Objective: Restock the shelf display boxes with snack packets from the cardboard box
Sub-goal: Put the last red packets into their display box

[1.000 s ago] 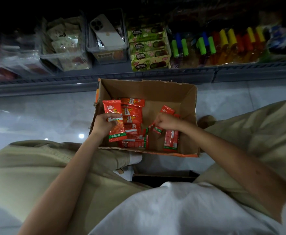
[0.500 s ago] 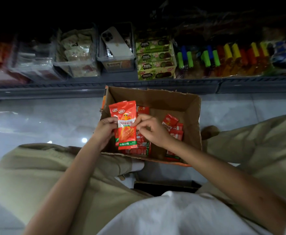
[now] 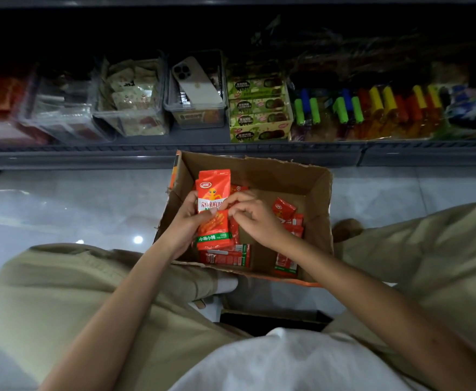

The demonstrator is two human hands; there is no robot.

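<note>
An open cardboard box [image 3: 284,176] stands on the floor below the bottom shelf. Several red snack packets [image 3: 286,218] lie loose inside it. My left hand [image 3: 184,221] grips a small stack of red packets [image 3: 213,213], held upright over the box's left half. My right hand [image 3: 255,218] pinches the right edge of that same stack with its fingertips. Clear display boxes [image 3: 131,108] sit on the shelf above; one holds pale packets, another [image 3: 197,114] has a phone lying across it.
A green carton of snacks [image 3: 259,108] and a row of coloured-cap bottles [image 3: 372,108] fill the shelf to the right. Glossy floor tiles [image 3: 76,207] spread left of the box. My knees in beige trousers flank the box, and a dark tray [image 3: 273,320] lies between them.
My right hand left the loose packets on the box's right side and came across to the stack in my left hand. The left hand has raised the stack slightly.
</note>
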